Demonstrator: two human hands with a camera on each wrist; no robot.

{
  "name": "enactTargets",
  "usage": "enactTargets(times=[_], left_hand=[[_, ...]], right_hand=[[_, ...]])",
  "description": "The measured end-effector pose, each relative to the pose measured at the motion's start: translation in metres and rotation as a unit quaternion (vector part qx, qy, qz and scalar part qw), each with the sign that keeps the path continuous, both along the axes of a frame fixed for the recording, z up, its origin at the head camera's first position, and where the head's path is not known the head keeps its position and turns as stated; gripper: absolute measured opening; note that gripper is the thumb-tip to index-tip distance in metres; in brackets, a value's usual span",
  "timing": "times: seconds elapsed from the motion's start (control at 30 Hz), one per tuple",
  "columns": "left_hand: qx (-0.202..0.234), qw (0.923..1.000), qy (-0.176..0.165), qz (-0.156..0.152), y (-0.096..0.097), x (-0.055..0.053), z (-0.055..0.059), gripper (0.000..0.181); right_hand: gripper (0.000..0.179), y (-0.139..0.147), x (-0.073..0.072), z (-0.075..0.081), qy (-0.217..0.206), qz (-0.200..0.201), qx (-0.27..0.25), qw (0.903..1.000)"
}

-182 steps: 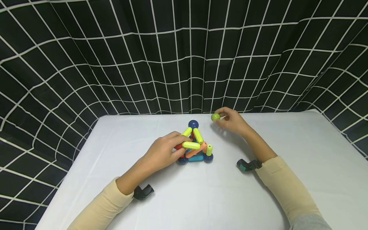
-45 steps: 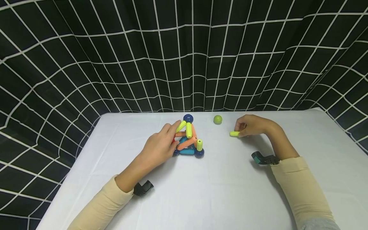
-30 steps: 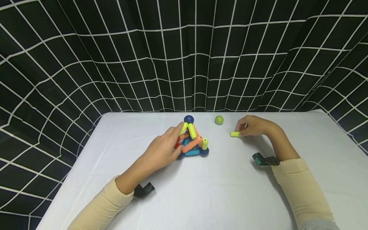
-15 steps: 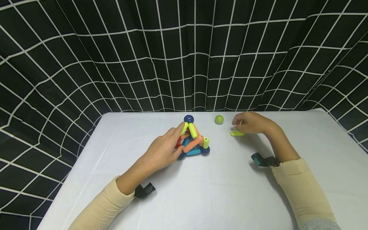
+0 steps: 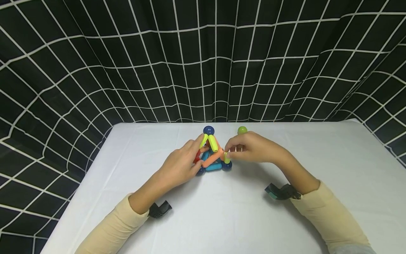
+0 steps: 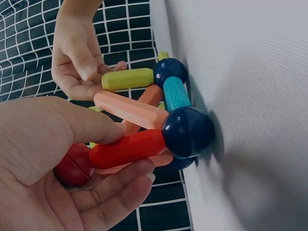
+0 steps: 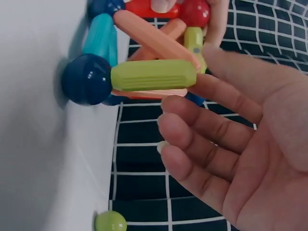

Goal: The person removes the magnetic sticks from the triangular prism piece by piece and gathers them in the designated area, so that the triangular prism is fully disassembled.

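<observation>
At the left of the white worktop, a beige sleeve is cut off by the lower picture border, with a dark wrist camera below its cuff. From it the left hand reaches toward the far edge. Its thumb and fingers are nearly closed, pinching a red rod; a red ball at the rod's end is partly covered by the palm, and the head view does not show it clearly.

The rod-and-ball structure sits near the worktop's far edge, somewhat left of that edge's middle. Its far blue ball is in full view, while the left hand overlaps the near-left blue ball and a yellow-green rod. The orange and blue rods inside cross one another, and some of their joints are hard to make out.

On the near-right blue ball stands a short green rod. The right hand pinches its upper end between thumb and forefinger, the gap just the rod's thickness; the other fingers curl loosely, clear of it. Behind this hand, by the far edge, lies a green ball, its lower part hidden in the head view and cut off in the right wrist view.
</observation>
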State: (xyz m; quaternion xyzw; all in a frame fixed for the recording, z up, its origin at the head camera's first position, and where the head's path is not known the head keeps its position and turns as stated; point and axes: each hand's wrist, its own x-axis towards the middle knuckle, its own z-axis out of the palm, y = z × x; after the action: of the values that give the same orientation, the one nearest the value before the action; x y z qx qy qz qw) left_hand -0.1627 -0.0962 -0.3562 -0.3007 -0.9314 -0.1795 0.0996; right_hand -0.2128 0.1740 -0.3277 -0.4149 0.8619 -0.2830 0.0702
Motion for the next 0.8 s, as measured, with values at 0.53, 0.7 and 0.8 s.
enactTargets(times=[0.53,0.7,0.8], left_hand=[[0.008,0.9999,-0.007,0.005,0.001,0.0,-0.001,0.078],[0.008,0.9999,-0.008,0.004,0.001,-0.001,-0.001,0.078],[0.009,0.9999,-0.009,0.001,0.001,-0.001,-0.001,0.076]], right_hand=[[0.015,0.01,-0.012,-0.018,-0.071,0.019,0.121,0.9899],[0.02,0.005,-0.011,-0.021,-0.084,0.021,0.12,0.9891],[0.024,0.005,-0.01,-0.022,-0.088,0.018,0.127,0.9878]])
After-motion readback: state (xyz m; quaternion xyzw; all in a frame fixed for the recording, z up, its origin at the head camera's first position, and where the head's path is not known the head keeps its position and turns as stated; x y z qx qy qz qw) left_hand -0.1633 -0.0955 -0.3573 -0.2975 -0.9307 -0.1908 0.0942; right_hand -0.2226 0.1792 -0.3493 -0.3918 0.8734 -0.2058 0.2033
